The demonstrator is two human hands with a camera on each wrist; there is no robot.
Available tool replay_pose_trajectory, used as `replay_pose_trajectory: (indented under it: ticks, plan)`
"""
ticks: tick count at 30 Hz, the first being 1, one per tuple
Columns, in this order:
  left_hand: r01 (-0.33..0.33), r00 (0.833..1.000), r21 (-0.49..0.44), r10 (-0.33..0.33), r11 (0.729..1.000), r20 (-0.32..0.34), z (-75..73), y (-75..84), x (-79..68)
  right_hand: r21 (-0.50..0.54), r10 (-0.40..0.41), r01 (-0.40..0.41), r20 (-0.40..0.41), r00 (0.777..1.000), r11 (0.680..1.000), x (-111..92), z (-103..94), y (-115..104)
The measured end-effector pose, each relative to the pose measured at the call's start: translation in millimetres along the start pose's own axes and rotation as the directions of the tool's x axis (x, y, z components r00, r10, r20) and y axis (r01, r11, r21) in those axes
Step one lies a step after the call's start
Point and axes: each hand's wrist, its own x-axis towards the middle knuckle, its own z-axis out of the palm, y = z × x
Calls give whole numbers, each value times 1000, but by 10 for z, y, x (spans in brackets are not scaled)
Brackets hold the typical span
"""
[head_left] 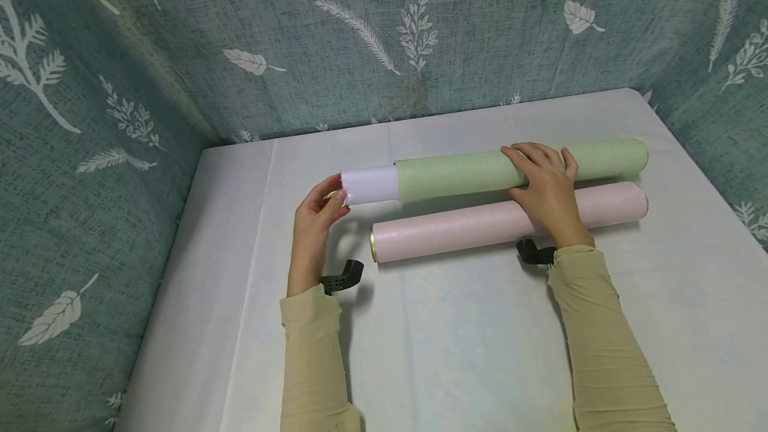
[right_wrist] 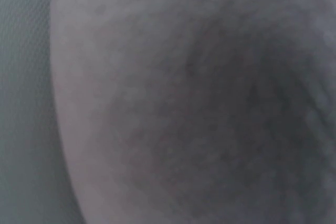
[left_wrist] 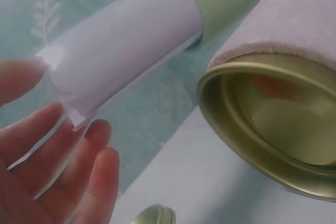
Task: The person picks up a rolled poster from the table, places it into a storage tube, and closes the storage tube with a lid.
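A green tube point(head_left: 456, 173) lies across the table, with a rolled white sheet point(head_left: 371, 185) sticking out of its left end. My left hand point(head_left: 316, 212) pinches the sheet's outer edge between thumb and fingers. A small gold-coloured round piece point(left_wrist: 155, 216) shows below the fingers in the left wrist view; whether the hand touches it, I cannot tell. Over the right half of the green tube, my right hand point(head_left: 547, 185) grips it, thumb on the near side. A pink tube point(head_left: 447, 231) lies just in front, passing under the right hand; its gold-rimmed left end point(left_wrist: 294, 124) is open.
The tubes lie on a white-covered table point(head_left: 468, 345). Behind and at the sides hangs a teal leaf-patterned cloth point(head_left: 480, 45). Black wrist mounts point(head_left: 344, 277) sit at both cuffs. A blurred pinkish surface point(right_wrist: 157, 98) fills most of the right wrist view.
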Motion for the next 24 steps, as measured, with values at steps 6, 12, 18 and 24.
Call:
replay_pose_trajectory:
  ticks: [6, 12, 18, 24]
  plan:
    - [1, 1000, 5, -1, 1000, -13, 39, 8, -2, -1, -2, 2, 0, 1000, 1000, 2, 5, 0]
    - [33, 999, 48, -32, 998, -21, 87, 20, 5, 1, 2, -2, 5, 1000, 1000, 2, 2, -1]
    - [42, 999, 48, -41, 998, -18, 116, 11, 18, 1, 2, -2, 8, 1000, 1000, -1, -3, -2]
    - [32, 999, 78, -33, 996, 5, 147, 18, 7, 2, -5, 5, 5, 1000, 1000, 0, -2, -7]
